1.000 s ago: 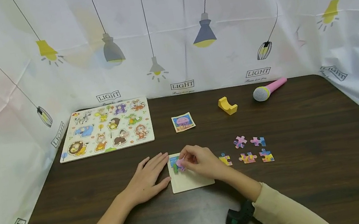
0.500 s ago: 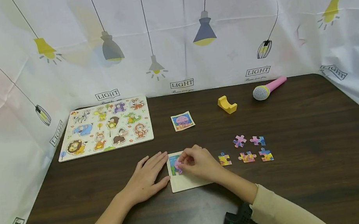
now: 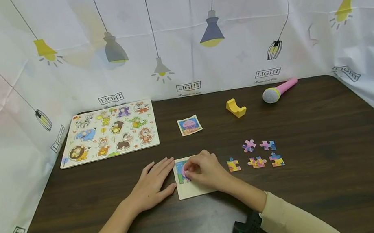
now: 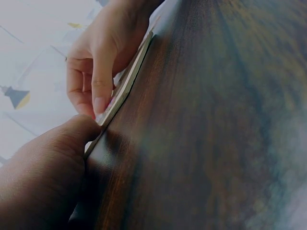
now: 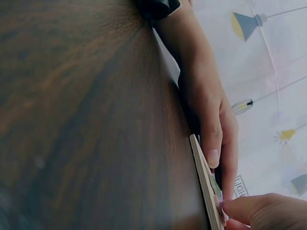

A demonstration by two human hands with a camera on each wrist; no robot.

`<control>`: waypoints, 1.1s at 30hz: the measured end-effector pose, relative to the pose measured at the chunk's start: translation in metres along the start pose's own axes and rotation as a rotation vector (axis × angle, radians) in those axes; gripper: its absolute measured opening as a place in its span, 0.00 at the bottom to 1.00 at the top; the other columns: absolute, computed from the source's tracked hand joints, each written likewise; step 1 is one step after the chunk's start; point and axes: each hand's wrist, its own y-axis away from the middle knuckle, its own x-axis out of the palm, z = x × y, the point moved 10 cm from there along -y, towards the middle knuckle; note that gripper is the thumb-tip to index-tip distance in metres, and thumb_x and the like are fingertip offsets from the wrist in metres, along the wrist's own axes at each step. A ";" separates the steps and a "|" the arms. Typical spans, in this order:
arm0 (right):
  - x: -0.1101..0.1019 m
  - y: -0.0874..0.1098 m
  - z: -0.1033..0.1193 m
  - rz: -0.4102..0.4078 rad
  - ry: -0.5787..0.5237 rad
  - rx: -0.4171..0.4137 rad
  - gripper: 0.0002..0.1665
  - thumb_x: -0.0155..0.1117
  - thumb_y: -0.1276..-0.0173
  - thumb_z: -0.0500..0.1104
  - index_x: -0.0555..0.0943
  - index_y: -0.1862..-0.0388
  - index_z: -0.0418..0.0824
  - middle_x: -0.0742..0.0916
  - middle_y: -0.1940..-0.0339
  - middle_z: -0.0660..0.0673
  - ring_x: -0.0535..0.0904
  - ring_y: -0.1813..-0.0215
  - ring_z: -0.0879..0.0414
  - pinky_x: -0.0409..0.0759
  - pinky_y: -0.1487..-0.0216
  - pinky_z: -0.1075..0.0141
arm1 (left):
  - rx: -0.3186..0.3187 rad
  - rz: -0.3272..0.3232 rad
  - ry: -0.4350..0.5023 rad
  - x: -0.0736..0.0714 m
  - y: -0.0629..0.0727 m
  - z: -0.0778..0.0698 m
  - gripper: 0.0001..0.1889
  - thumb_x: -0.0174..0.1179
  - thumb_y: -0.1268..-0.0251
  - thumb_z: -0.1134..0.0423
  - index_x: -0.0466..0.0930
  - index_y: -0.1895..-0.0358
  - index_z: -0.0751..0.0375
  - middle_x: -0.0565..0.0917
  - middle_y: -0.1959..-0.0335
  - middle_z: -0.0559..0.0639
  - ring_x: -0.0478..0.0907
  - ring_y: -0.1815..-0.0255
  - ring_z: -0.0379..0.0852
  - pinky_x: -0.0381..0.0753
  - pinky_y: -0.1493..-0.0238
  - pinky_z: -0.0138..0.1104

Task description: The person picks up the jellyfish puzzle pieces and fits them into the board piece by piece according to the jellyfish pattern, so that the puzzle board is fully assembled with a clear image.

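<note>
My right hand [image 3: 207, 171] pinches a pink jigsaw piece [image 3: 183, 171] between thumb and forefinger, over the upper left of a pale wooden puzzle board [image 3: 193, 191]. Fingertips partly cover the piece, which sits against blue and green jigsaw picture [image 3: 181, 178] at the board's left side. Flat on the table, my left hand [image 3: 150, 186] has its straight fingers and thumb at the board's left edge. The left wrist view shows the right fingertips [image 4: 99, 104] low over the board's edge [image 4: 129, 84]. In the right wrist view, the left hand [image 5: 207, 105] lies beside the board.
Right of the board lie several loose jigsaw pieces [image 3: 257, 163]. Farther back are a small jellyfish picture card [image 3: 189, 125], a yellow curved block [image 3: 235, 108] and a pink toy microphone [image 3: 284, 87]. An animal puzzle board [image 3: 108, 133] lies at the back left.
My right hand has moved slightly left with the pink piece, which has come down beside the blue and green part. The left hand has stayed at the board's edge.
</note>
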 end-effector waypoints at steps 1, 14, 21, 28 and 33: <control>0.000 0.000 0.000 -0.007 0.011 -0.005 0.04 0.70 0.45 0.44 0.83 0.71 0.48 0.78 0.79 0.60 0.66 0.68 0.60 0.59 0.65 0.61 | -0.003 0.004 0.002 0.000 0.000 0.000 0.32 0.48 0.33 0.47 0.57 0.31 0.61 0.58 0.30 0.51 0.51 0.30 0.48 0.49 0.35 0.52; -0.007 0.001 -0.002 -0.082 0.115 0.004 0.10 0.73 0.49 0.50 0.82 0.72 0.49 0.78 0.76 0.56 0.65 0.66 0.58 0.59 0.64 0.60 | 0.000 -0.005 0.001 -0.001 0.000 0.000 0.32 0.48 0.33 0.47 0.57 0.31 0.61 0.59 0.30 0.52 0.52 0.30 0.49 0.49 0.36 0.52; -0.008 0.002 0.000 -0.084 0.124 -0.010 0.07 0.72 0.48 0.48 0.82 0.73 0.50 0.78 0.76 0.56 0.65 0.66 0.59 0.59 0.66 0.62 | 0.000 -0.014 0.016 -0.001 0.001 -0.001 0.32 0.50 0.33 0.49 0.58 0.31 0.62 0.60 0.31 0.53 0.53 0.30 0.50 0.50 0.36 0.53; -0.023 0.000 -0.001 -0.088 0.059 -0.004 0.07 0.71 0.46 0.42 0.82 0.69 0.44 0.81 0.74 0.51 0.68 0.64 0.55 0.63 0.63 0.59 | -0.012 0.013 0.018 0.002 0.000 -0.001 0.32 0.48 0.33 0.47 0.57 0.31 0.61 0.58 0.30 0.52 0.52 0.30 0.50 0.48 0.36 0.52; -0.042 -0.001 -0.013 -0.093 0.017 0.045 0.07 0.69 0.45 0.39 0.83 0.66 0.41 0.82 0.71 0.49 0.69 0.61 0.52 0.65 0.59 0.56 | -0.023 0.028 0.015 0.002 0.000 0.001 0.32 0.46 0.32 0.46 0.56 0.30 0.59 0.56 0.29 0.51 0.50 0.29 0.48 0.47 0.35 0.51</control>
